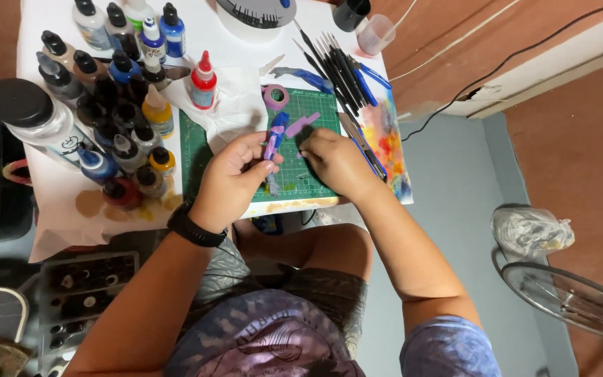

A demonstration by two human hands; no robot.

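Left hand [232, 174] pinches a small blue-and-purple model part [273, 139] between thumb and fingers, just over the green cutting mat [301, 178]. Right hand [333, 159] sits just beside it, fingers curled down on the mat; can't tell if it grips anything. Loose purple piece [303, 123] lies just beyond both hands. Tape roll [275, 96] further out. Paint bottles [116, 105] cluster left of the left hand; brushes [336, 66] beyond the right.

Paint bottles [116, 105], dark-capped with coloured labels, crowd the table's left side. A red-capped squeeze bottle [203, 82] with a blue label stands beside the green cutting mat. A large clear jar [36, 115], black lid and white label, lies far left.
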